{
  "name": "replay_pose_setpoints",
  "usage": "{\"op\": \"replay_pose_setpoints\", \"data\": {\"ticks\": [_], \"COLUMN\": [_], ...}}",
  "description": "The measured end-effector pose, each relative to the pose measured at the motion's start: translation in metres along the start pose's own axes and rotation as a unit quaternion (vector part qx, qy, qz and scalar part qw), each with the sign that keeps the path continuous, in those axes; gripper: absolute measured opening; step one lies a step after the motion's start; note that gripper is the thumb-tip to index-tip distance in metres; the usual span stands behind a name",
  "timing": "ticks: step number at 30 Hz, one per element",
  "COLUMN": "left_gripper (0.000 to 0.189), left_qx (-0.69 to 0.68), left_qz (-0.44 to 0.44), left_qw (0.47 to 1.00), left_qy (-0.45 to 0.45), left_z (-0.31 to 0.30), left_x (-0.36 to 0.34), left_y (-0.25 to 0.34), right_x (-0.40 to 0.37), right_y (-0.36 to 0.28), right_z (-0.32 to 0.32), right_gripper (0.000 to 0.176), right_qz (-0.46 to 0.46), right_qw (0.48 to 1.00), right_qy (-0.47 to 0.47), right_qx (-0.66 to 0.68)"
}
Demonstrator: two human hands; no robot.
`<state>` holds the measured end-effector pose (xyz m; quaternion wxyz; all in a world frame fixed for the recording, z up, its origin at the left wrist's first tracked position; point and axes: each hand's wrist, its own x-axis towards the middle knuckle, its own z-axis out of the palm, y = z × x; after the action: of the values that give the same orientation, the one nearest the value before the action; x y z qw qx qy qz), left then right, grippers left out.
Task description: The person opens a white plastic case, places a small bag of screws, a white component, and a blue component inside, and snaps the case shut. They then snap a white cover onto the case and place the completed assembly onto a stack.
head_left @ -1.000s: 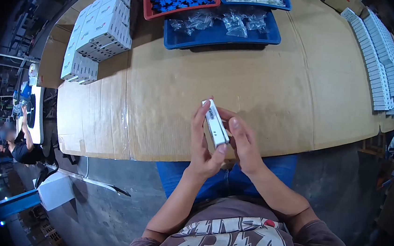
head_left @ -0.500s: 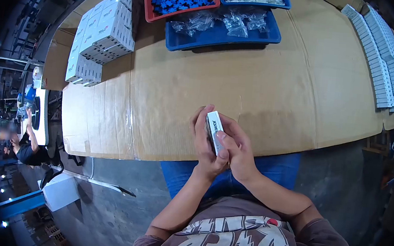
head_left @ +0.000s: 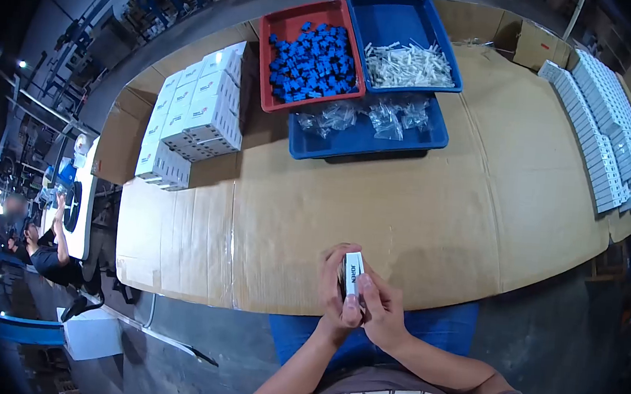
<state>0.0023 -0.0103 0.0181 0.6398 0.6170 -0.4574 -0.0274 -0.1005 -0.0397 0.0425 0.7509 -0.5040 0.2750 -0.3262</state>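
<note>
A small white box with dark lettering (head_left: pixel 354 266) is held between my two hands, above the near edge of the cardboard-covered table (head_left: pixel 313 219). My left hand (head_left: pixel 334 289) wraps around its left side, with the thumb on the near end. On the other side my right hand (head_left: pixel 382 308) grips it, its thumb pressed on the box's narrow face. Fingers cover much of the box, so its broad sides are hidden.
Stacked white boxes (head_left: pixel 203 105) stand at the left; long rows of white boxes (head_left: pixel 606 132) line the right. Ahead are a red tray (head_left: pixel 293 26) of blue parts, a blue tray (head_left: pixel 391 20) of whitish pieces and another blue tray (head_left: pixel 365 147) with clear bags. A person (head_left: pixel 55 257) sits far left.
The camera view has tilted up, so the table and trays appear lower and more of the trays shows. Both hands keep hold of the box, which looks slightly more upright.
</note>
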Motion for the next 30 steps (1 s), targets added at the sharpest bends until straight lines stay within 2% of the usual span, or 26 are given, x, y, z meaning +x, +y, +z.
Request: {"op": "replay_pose_setpoints", "data": {"ticks": [7, 11, 14, 15, 17, 19, 22, 24, 25, 27, 30], "left_gripper": [0.076, 0.081, 0.1, 0.108, 0.116, 0.12, 0.113, 0.107, 0.105, 0.101, 0.088], "left_qx": [-0.023, -0.054, -0.082, -0.091, -0.02, -0.007, -0.148, -0.262, -0.318, -0.34, -0.379], "left_qz": [0.006, -0.038, -0.052, -0.055, -0.04, -0.068, -0.213, -0.316, -0.362, -0.411, -0.487], "left_qw": [1.0, 0.998, 0.995, 0.994, 0.995, 0.992, 0.963, 0.911, 0.876, 0.844, 0.785], "left_qy": [-0.003, -0.01, -0.031, -0.037, -0.087, -0.109, -0.078, -0.047, -0.031, -0.049, -0.048], "left_z": [0.001, -0.001, 0.0, 0.0, -0.005, -0.009, -0.011, -0.011, -0.01, -0.009, -0.004], "left_x": [-0.002, -0.011, -0.02, -0.02, -0.016, -0.022, -0.029, -0.026, -0.024, -0.02, -0.007], "left_y": [0.004, -0.001, -0.01, -0.013, -0.02, -0.028, -0.029, -0.021, -0.016, -0.007, 0.015], "right_x": [-0.008, -0.006, 0.004, 0.008, 0.019, 0.021, 0.028, 0.025, 0.026, 0.029, 0.043], "right_y": [-0.004, 0.001, 0.003, -0.001, -0.013, -0.011, -0.015, -0.022, -0.025, -0.02, -0.019], "right_z": [0.002, -0.001, -0.008, -0.016, -0.028, -0.043, -0.06, -0.059, -0.059, -0.059, -0.064], "right_gripper": [0.048, 0.049, 0.049, 0.057, 0.064, 0.071, 0.069, 0.085, 0.09, 0.098, 0.091], "right_qz": [-0.035, -0.019, 0.058, 0.09, 0.127, 0.16, 0.026, -0.025, -0.065, -0.138, -0.273], "right_qw": [0.998, 0.999, 0.998, 0.994, 0.986, 0.972, 0.974, 0.954, 0.933, 0.891, 0.814], "right_qy": [0.02, 0.005, -0.034, -0.057, -0.094, -0.127, -0.197, -0.201, -0.202, -0.185, -0.19], "right_qx": [-0.045, -0.032, -0.014, -0.021, 0.058, 0.113, -0.113, -0.222, -0.291, -0.391, -0.477]}}
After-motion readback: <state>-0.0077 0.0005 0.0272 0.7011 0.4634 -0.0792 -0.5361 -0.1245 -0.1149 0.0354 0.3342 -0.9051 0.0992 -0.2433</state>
